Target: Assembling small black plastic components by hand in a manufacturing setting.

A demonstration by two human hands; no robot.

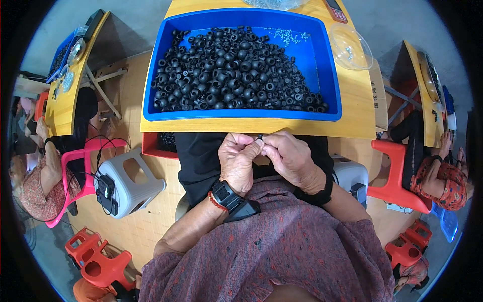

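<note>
We find the left hand (237, 160) and right hand (293, 157) both closed, pinching a small, partly hidden black part (259, 137) just off the near edge of the table (354, 108), where, we judge, a slackened grip could drop it to the floor (161, 214).

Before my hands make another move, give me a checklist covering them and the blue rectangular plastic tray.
1. Pinch: the bare left hand and bare right hand meet fingertip to fingertip at a small dark piece: ok.
2. Condition of that piece: cannot tell; the fingers mostly cover it.
3. Hands above the yellow wood-grain table: not ok; they are just off its near edge, over the lap.
4. Blue rectangular plastic tray fully on the table: ok; a strip of wood shows in front.
5. Supply: a large heap of rounded black parts lies inside: ok.
</note>
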